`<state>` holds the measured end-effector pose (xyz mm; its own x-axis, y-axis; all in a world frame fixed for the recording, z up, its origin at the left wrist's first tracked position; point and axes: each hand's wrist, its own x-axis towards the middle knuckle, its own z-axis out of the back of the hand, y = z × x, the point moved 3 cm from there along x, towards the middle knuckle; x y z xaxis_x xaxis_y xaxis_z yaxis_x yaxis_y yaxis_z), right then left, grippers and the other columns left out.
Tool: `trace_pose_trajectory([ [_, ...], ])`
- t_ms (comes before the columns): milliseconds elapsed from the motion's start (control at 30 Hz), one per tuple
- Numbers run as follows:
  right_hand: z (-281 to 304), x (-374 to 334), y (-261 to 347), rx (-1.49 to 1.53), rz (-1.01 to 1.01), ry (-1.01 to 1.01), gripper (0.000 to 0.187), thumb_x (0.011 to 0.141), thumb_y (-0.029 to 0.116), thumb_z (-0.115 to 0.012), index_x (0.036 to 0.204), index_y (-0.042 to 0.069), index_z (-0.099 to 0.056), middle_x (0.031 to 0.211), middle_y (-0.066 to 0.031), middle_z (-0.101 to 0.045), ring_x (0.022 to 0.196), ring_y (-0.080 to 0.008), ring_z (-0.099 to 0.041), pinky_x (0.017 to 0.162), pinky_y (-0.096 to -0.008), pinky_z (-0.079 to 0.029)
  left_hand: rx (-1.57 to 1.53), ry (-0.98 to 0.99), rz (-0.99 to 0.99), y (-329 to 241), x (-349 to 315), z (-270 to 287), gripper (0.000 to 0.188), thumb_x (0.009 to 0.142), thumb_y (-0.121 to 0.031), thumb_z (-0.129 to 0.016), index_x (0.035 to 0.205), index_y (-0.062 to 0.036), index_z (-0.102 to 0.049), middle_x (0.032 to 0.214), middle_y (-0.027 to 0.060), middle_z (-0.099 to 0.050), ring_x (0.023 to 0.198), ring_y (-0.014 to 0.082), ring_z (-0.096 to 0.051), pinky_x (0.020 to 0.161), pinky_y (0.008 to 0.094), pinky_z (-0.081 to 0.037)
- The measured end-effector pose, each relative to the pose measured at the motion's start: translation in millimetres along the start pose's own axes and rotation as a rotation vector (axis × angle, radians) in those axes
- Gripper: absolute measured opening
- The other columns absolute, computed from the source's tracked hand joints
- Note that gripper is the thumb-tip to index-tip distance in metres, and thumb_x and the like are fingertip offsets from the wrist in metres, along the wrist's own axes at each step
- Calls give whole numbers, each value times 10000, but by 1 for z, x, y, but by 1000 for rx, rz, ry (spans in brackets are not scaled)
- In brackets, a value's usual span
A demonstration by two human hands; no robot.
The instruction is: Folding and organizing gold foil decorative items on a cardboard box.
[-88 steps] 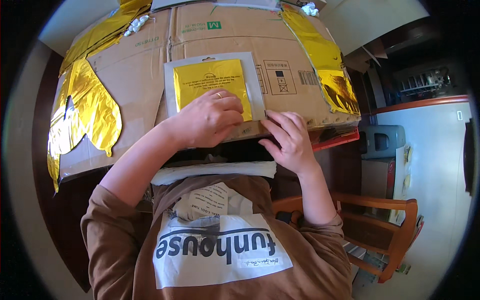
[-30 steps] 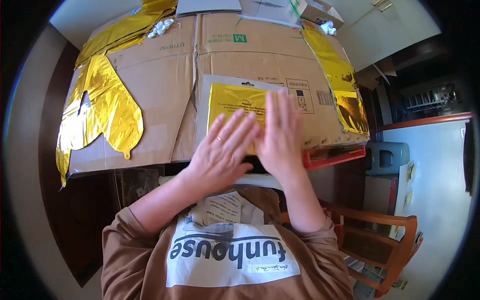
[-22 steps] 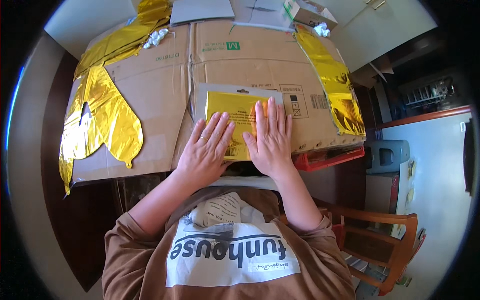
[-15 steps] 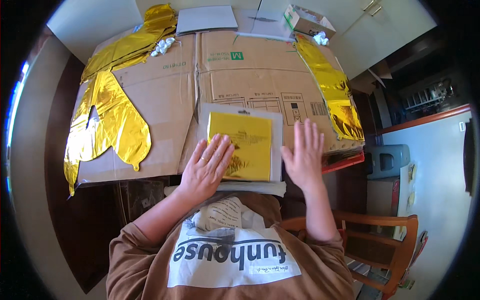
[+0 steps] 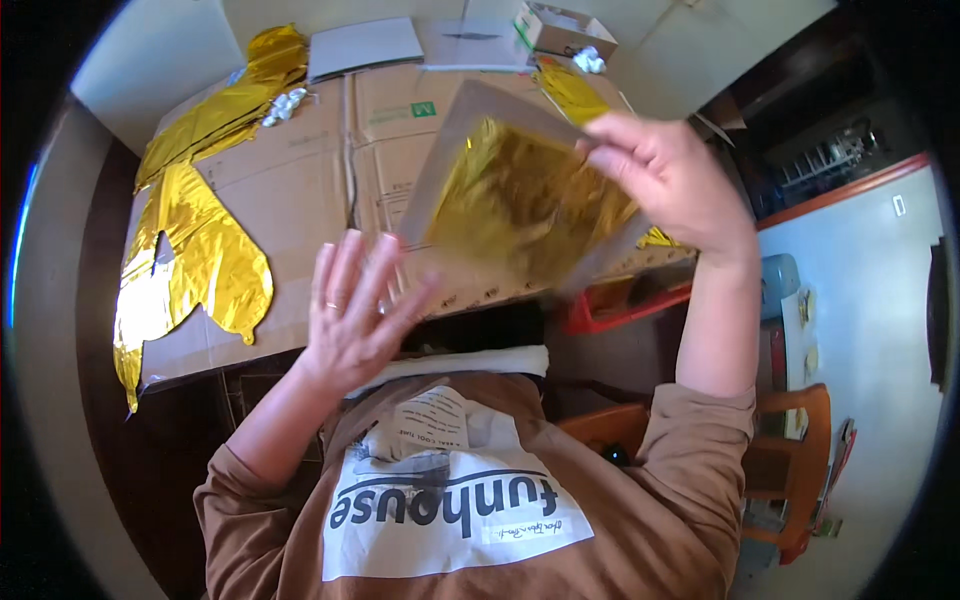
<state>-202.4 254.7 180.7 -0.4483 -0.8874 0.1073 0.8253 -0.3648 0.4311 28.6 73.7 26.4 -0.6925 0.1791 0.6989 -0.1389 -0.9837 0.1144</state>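
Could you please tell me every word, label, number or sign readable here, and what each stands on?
I won't copy wording, but print stands here:
Brown shirt: large dark lettering on a white panel, readable, upside down; the smaller writing is hardly legible.
Cardboard: a green square sign; other print too blurred.
Gold packet in the right hand: blurred, nothing readable.

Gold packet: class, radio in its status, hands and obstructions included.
Right hand gripping gold packet by one edge, tilted. Left hand open, fingers spread. Obstruction: packet hides part of cardboard.
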Motion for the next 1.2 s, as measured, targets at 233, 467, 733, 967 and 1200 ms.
trace_pose_trajectory([
  [233,-23,-31,-25,-271,162,-194,154,936,108,-592,1048,51,-682,924,-193,-708,828,-374,-701,721,-424,-561,-280,116,118,-1,-19,-8,507,802,28,-694,1290,-87,-617,1471,252,-455,1373,473,-435,1125,581,-371],
  [467,17,-177,-107,-475,-584,22,176,831,-31,-555,921,48,-683,866,-248,-671,840,-435,-667,750,-493,-522,-326,92,220,10,-47,13,268,808,88,-666,1053,-16,-699,1375,248,-544,1266,437,-552,1053,514,-464],
  [733,-163,-227,-366,-487,-777,-128,260,911,125,-495,1013,39,-718,1015,-227,-713,943,-381,-692,841,-473,-548,-339,152,180,12,-33,-1,323,759,75,-653,1064,-27,-684,1363,254,-544,1216,448,-575,1014,543,-478],
  [967,-246,-203,-420,-99,-1454,-459,267,942,159,-509,1031,38,-730,1041,-228,-713,980,-378,-693,869,-455,-552,-326,187,152,28,-3,-20,365,725,24,-686,1080,-55,-689,1330,222,-563,1176,435,-595,985,546,-498],
  [1200,-130,-241,-408,-362,-1557,-256,258,950,173,-527,1038,29,-723,1041,-217,-715,995,-369,-695,866,-456,-557,-341,234,227,53,9,-40,357,705,1,-700,1057,-59,-701,1303,222,-582,1151,425,-611,972,530,-504],
])
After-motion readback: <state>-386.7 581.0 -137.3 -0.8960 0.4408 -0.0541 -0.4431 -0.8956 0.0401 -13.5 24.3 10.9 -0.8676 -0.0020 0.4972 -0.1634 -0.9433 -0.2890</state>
